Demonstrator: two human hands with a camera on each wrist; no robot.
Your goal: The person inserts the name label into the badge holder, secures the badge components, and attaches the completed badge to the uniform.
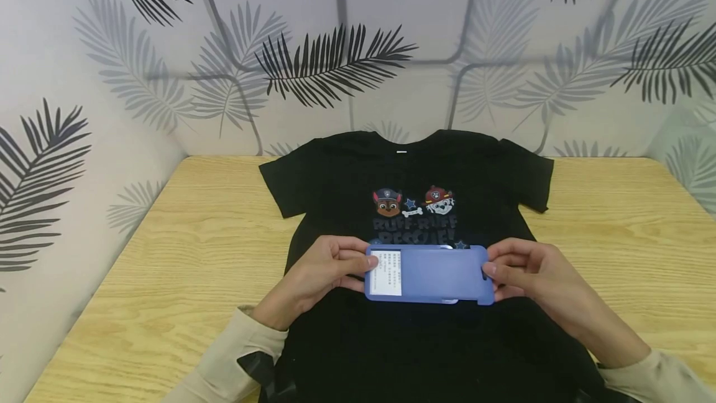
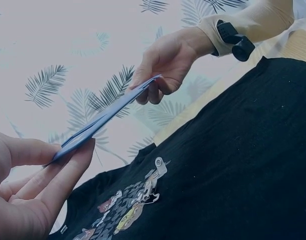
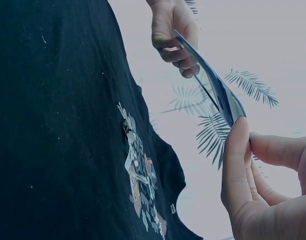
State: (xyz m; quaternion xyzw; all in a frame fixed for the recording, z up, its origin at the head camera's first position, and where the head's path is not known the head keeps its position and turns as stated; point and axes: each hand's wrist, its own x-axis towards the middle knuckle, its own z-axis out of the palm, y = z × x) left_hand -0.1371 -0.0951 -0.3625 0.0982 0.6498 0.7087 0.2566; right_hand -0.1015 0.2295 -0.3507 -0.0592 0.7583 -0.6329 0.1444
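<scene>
- Bkgd: leaf-print wall beyond T-shirt neck; wood-grain table under T-shirt.
- Main item: blue flat holder, held over mid T-shirt, just below the chest print in head view. Wrist views show it raised, apart from fabric.
- Holder details: white label at L end, txt too small to read; small dark notch at R end. Edge layers appear apart in R wrist view; contents, if any, can't be confirmed.
- L hand: above L side of T-shirt; pinches holder's L end, thumb on label face, fingers behind.
- R hand: above R side of T-shirt; pinches holder's R end, thumb tip nr notch.
- Landmark: black T-shirt, spread flat, print up, neck twd wall.
- Sleeves: light L sleeve w/ black strap, lower L of T-shirt; light R sleeve, lower R.
- Caution (judgement): uneven pull may bow holder or widen layer gap; tipping w/ layers apart could let contents slide out. Pinch is at ends only, so if one thumb slips, that end likely drops onto T-shirt. Thumb rubbing may scuff label.
</scene>
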